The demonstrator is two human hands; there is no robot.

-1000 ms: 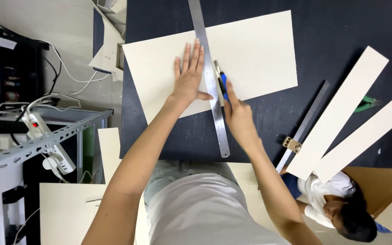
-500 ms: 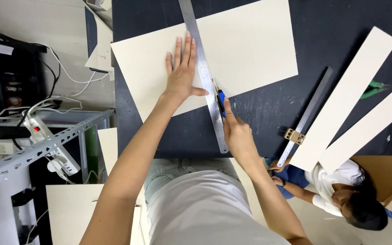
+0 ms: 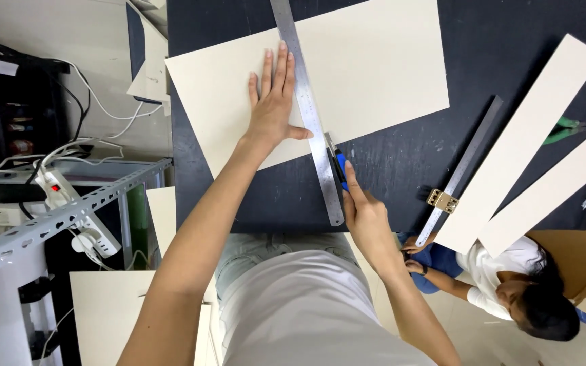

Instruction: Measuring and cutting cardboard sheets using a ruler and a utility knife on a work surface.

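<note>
A person looks down over their own 2 bare arms at a dark work table (image 3: pixel 388 176). A large cream sheet of board (image 3: pixel 374 74) lies flat on it, toward the far side.

The left hand (image 3: pixel 274 108) is spread flat, fingers together and pointing away, pressing on the board and against the left edge of a long steel ruler (image 3: pixel 308 115). The ruler runs near to far across the sheet, tilted slightly, its near end past the board's near edge on bare table.

The right hand (image 3: pixel 366 217) is closed around a blue utility knife (image 3: pixel 337 163), index finger laid along its top. The blade end sits against the ruler's right edge, just past the near edge of the board.

For a clean cut here, the judgement is: press the ruler firmly along its length, hold the left fingertips behind its edge, and keep the blade tight to the steel with light pressure.

To the right lie 2 long cream strips (image 3: pixel 517 142) and a second metal ruler (image 3: pixel 459 169) with a brass clamp. Another person in white (image 3: pixel 510 278) crouches at the near right. At the left, a grey metal shelf (image 3: pixel 62 217) carries a power strip and cables.

No box, tray or other container shows.
</note>
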